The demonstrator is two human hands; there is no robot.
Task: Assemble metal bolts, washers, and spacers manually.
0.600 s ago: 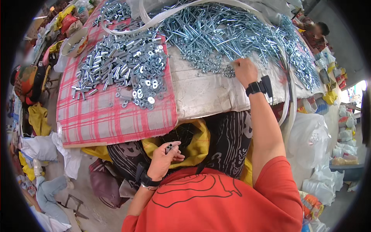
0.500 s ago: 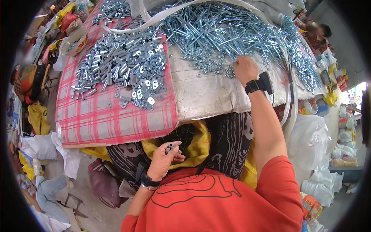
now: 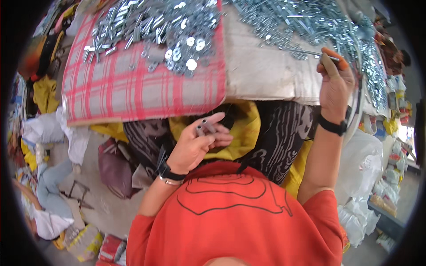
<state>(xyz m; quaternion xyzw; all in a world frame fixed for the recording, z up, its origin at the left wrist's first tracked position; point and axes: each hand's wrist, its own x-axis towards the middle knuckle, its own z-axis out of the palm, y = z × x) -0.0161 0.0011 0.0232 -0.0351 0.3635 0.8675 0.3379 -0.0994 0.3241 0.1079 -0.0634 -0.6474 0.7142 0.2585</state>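
Metal tubes [image 3: 207, 127] — a few short grey ones — sit in the left hand [image 3: 188, 148], near the middle of the frame. Its fingers [image 3: 216, 118] curl loosely around them, index finger stretched out; such a slack hold could let a tube slip if the hand tips. Beneath and beyond gapes a yellow sack [image 3: 249, 133], where a dropped tube might fall. At right of the frame, the right hand [image 3: 335, 84] pinches a thin metal rod [image 3: 301, 52] by its right end, orange coverings [image 3: 341, 64] on its fingertips. Held so far back, the rod could swing or snag if its far end strikes the heap. Beyond, the counter [image 3: 262, 82] carries a red checked cloth [image 3: 146, 95] with washers [image 3: 191, 64] and loose tubes [image 3: 137, 22] at upper left, and a tangle of rods [image 3: 306, 20] at upper right — blurred.
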